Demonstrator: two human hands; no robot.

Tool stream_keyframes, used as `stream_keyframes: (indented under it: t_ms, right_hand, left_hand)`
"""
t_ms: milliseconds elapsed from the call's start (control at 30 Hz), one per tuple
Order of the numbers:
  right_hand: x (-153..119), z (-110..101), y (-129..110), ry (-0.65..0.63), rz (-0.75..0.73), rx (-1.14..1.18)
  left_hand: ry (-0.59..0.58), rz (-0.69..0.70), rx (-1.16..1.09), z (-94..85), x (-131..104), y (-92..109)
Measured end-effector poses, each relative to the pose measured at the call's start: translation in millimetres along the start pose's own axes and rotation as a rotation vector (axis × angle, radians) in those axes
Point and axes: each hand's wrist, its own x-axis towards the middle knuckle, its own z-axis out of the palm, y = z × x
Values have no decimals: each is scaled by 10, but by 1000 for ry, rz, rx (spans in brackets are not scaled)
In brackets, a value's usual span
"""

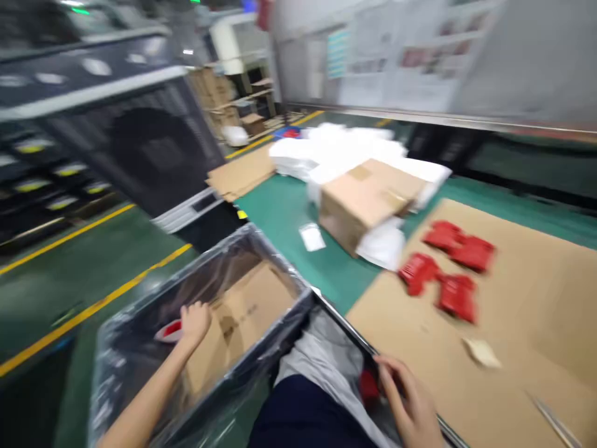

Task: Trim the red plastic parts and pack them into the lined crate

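My left hand reaches into a crate lined with clear plastic. It is closed on a small red piece in a pale wrapping, just above a flat brown cardboard sheet inside the crate. Motion blur hides the finer shape of the piece. At the table's near edge, my right hand has its fingers curled over the dark metal rim. Under that rim, beside my right fingers, a dark red thing lies near grey-white sheeting.
Several red parts lie on a cardboard sheet on the green table. Farther back are a cardboard box and white packages. A pale scrap and a metal tool, perhaps tweezers, lie at right.
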Motion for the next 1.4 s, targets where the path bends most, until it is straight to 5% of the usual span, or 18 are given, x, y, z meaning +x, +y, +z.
stream_keyframes:
  t_ms: [67, 200, 300, 367, 533, 667, 867, 1000, 1100, 1133, 1233, 1333, 1400]
  right_hand:
    - [40, -282, 48, 100, -25, -82]
    - [102, -1002, 320, 508, 28, -370]
    - [95, -1367, 525, 721, 191, -666]
    - [101, -1458, 609, 712, 313, -828]
    - [97, -1398, 679, 576, 363, -1005]
    - [48, -1324, 726, 661, 351, -1015]
    - [22, -1259, 804, 834, 151, -818]
    - [-22, -1238, 742, 933, 104, -719]
    - [-49, -1266, 596, 897, 109, -647]
    - [-58, -1275, 521, 880, 97, -608]
    - [-106, -1257, 201, 835, 4, -452]
    - [-170, -1182, -188, 737, -122, -364]
    - [-185, -1133, -416, 620, -183, -382]
  left_hand:
    - [88, 183, -78, -296, 44, 383]
    - [351, 627, -468, -849, -159, 1394]
    - [288, 943, -725, -1077, -556, 2369]
    - [207, 1114, -754, -1158, -811, 3055]
    - [130, 1065, -670, -1313, -1242, 4453]
    - [143, 997, -663, -1255, -1439, 5020]
    - [116, 1124, -698, -1205, -1410, 5118]
    - [-24, 1404, -776, -1390, -1241, 4877]
    - [-150, 1445, -1025, -1375, -1093, 4579]
    - [-264, 1362, -1201, -1313, -1058, 4457]
    - [-851, 1040, -1632, -1013, -1090, 4004]
    - [-1406, 826, -1746, -758, -1339, 3525]
    - [-1662, 744, -1720, -709, -1523, 3302]
